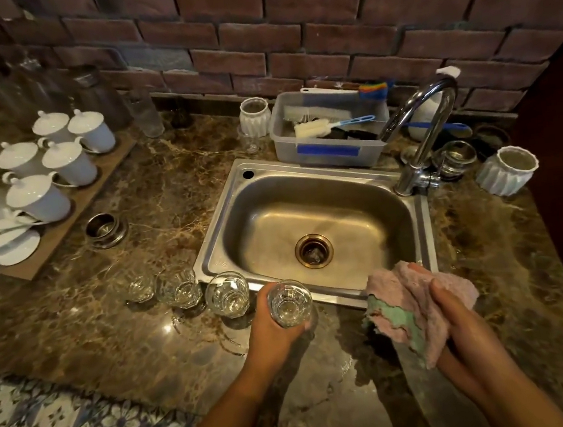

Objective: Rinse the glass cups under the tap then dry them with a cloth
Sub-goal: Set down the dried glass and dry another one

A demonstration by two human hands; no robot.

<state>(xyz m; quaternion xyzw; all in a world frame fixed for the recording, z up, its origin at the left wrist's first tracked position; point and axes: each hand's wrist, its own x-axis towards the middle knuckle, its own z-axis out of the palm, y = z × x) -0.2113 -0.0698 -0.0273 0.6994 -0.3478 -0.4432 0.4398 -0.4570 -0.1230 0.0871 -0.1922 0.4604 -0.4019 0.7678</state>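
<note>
A glass cup (289, 303) is held in front of the sink (219, 243), with the cloth (416, 303) just beside it.

The left hand (272, 329) curls round the cup's lower body, mouth upward, above the surface (155, 198) at the sink's near rim. The right hand (454, 313) grips the bunched pink-and-green cloth, apart from the glass. The cup looks light but rigid, breakable and probably slippery if wet, so a full wrap round the faceted wall seems safer than a pinch at the rim; the cloth is soft and can be pushed inside. It appears to hold no water. Three more cups (228, 296) stand in a row to its left, seemingly empty. The sink basin holds nothing but its drain (313, 251), and no water can be made out at the tap (426, 123). Behind the sink, a plastic tub (329, 155) holds brushes.
</note>
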